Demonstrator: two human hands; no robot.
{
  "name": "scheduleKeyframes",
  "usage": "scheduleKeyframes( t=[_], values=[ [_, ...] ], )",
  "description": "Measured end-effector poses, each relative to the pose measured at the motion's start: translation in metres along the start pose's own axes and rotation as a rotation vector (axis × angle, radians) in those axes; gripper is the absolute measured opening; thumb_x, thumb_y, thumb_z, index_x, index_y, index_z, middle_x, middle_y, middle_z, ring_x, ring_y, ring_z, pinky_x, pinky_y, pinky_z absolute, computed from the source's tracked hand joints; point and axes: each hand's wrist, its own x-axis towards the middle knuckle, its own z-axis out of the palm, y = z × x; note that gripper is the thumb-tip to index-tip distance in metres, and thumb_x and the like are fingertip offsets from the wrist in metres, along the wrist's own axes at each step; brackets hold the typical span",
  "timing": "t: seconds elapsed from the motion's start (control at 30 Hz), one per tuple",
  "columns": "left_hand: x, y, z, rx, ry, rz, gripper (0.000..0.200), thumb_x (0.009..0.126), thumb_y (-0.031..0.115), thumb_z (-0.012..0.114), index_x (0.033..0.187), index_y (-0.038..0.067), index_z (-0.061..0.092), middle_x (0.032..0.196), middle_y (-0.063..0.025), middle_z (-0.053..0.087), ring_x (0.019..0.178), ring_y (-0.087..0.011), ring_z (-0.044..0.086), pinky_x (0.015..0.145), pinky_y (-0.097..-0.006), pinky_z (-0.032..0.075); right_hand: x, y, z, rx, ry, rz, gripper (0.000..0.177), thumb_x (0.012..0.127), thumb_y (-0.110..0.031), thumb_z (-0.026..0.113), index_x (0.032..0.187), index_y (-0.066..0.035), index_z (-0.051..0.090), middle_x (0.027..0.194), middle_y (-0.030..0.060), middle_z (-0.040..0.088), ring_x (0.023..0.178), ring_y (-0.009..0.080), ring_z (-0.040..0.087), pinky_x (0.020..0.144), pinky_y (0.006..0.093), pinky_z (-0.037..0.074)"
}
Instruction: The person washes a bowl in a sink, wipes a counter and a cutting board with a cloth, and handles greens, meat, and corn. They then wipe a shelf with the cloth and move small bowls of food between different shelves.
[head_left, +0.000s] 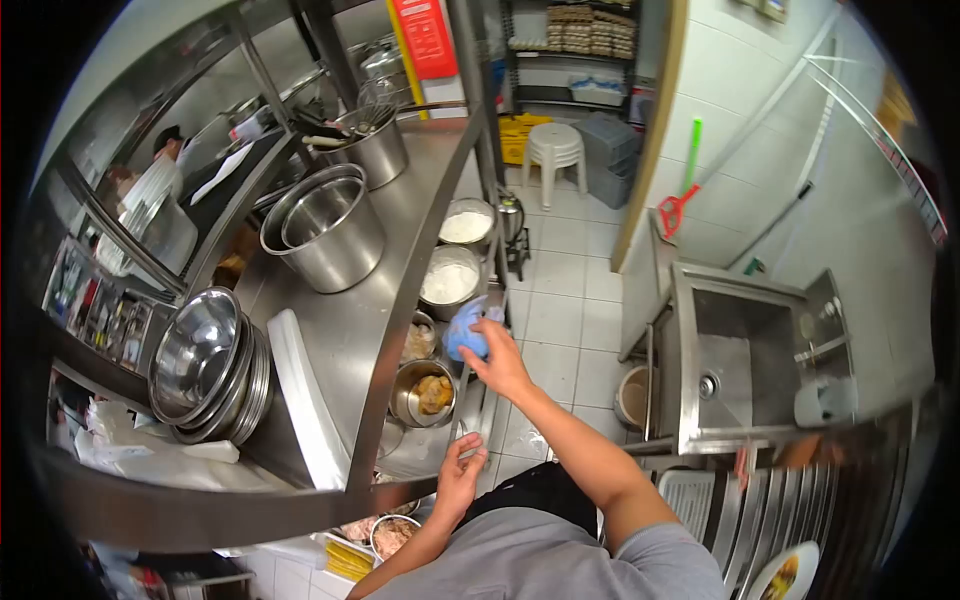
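Note:
My right hand reaches forward and grips a blue cloth at the edge of the lower steel counter, next to a bowl of white powder. My left hand hangs lower, close to my body, fingers curled and apart with nothing seen in it, just below a steel bowl of browned food. A second bowl of white powder stands farther along the counter.
A steel shelf overhead carries stacked mixing bowls, a large pot and a white board. A steel sink is at the right, a white stool and bins on the tiled floor beyond.

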Motion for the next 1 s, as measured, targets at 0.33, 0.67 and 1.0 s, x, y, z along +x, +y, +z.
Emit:
scheduleKeyframes(
  t=[0.33,0.67,1.0],
  values=[
    [0.039,0.03,0.031,-0.183,0.772,-0.194,0.044,0.095,0.03,0.059,0.127,0.002,0.048,0.102,-0.0043,0.056,0.086,-0.0123,0.058,0.075,-0.026,0.049,0.082,0.051,0.049,-0.316,-0.548,-0.386,0.047,0.079,-0.025,0.068,0.121,-0.009,0.054,0.1,0.0141,0.063,0.099,0.032,0.053,0.087,0.042,0.038],
    [0.084,-0.032,0.006,-0.19,1.218,-0.145,0.019,0.086,0.003,0.057,0.071,0.006,0.046,0.071,-0.0035,0.054,0.06,-0.0137,0.058,0.06,-0.0272,0.056,0.115,0.086,0.081,0.155,-0.965,-0.392,0.04,0.082,-0.023,0.068,0.119,-0.014,0.055,0.134,0.0308,0.041,0.111,0.0471,0.054,0.09,0.0492,0.049],
    [0.077,0.005,0.025,-0.495,1.279,-0.016,0.022,0.083,-0.001,0.057,0.064,0.007,0.047,0.064,-0.0026,0.05,0.054,-0.0098,0.051,0.058,-0.0328,0.06,0.117,0.102,0.09,0.519,-0.708,-0.614,0.026,0.079,-0.016,0.072,0.1,-0.008,0.059,0.142,0.0315,0.034,0.122,0.0452,0.048,0.097,0.0444,0.046]
  ],
)
